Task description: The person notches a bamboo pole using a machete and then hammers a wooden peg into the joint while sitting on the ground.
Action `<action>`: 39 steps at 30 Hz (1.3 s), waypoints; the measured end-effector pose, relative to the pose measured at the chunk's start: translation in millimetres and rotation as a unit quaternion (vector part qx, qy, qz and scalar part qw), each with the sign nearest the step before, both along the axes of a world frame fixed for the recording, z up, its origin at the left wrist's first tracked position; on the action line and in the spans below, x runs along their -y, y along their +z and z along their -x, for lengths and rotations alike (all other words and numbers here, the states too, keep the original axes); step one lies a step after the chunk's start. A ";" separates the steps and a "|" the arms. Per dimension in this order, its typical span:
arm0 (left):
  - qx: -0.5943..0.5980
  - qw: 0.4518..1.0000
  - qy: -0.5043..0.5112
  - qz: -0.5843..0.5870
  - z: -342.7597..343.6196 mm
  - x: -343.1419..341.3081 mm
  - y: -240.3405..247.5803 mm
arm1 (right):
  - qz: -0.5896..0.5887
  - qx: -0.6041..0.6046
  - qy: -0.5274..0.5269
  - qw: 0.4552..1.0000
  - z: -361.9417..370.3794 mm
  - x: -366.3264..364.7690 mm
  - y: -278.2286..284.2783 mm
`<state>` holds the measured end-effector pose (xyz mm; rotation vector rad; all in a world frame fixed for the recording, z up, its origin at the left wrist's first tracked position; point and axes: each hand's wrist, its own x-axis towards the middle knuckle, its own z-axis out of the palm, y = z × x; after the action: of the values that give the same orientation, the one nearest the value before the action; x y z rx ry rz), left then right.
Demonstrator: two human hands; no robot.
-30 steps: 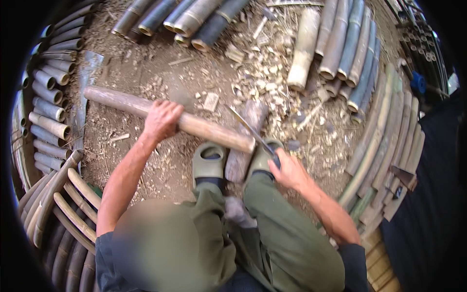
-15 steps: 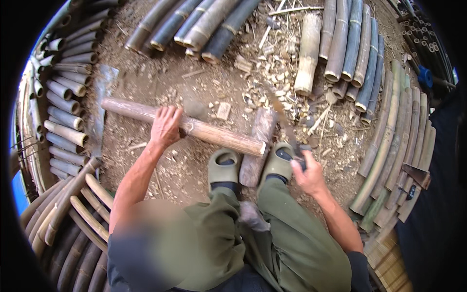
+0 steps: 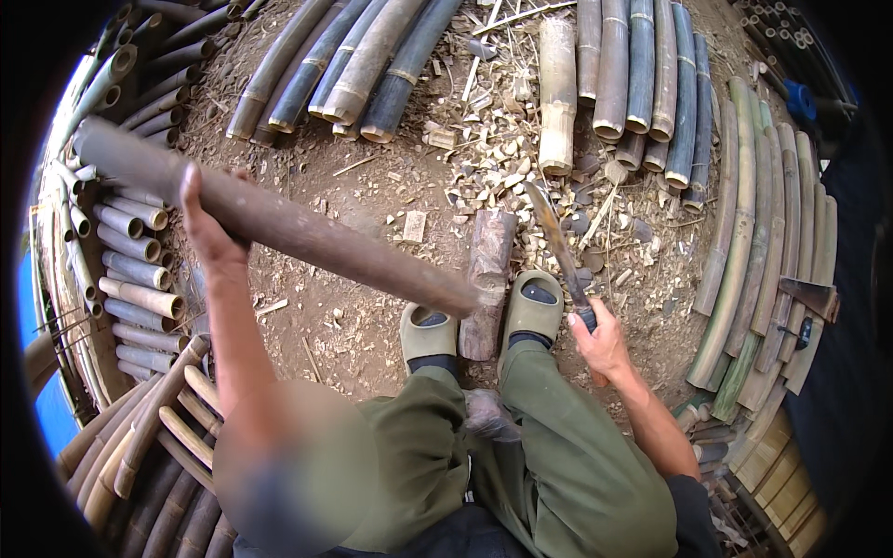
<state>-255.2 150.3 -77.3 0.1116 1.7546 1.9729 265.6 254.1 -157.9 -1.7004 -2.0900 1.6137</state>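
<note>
My left hand (image 3: 212, 223) is wrapped around a thick brown bamboo pole (image 3: 307, 237), raised and slanting from upper left down to the middle. Its far left end is smeared by motion. The lower right end hangs over a short wooden block (image 3: 484, 321) lying on the ground between my feet; whether they touch I cannot tell. In my right hand (image 3: 603, 339) is the handle of a machete (image 3: 556, 237), beside my right foot. Its rust-stained blade points away from me, apart from the pole.
Wood chips (image 3: 502, 130) litter the dirt ahead. Bamboo lengths lie in rows at the back left (image 3: 344, 84), back right (image 3: 642, 74) and far right (image 3: 744, 205). More bamboo is stacked on the left (image 3: 139, 270). A hatchet-like blade (image 3: 811, 298) rests on the right row.
My left hand has moved left and lifted the pole, whose pale shaved side no longer shows. My right hand keeps hold of the machete. The whole view has shifted slightly.
</note>
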 end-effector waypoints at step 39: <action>-0.543 0.507 -0.570 0.351 -114.0 6.7 -158.0 | -0.013 0.072 0.244 0.967 56.9 -5.2 -2.8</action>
<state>-141.2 143.6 -235.4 1.9358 1.9299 -0.0610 208.6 259.3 -160.7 -1.4039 -2.7573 1.5827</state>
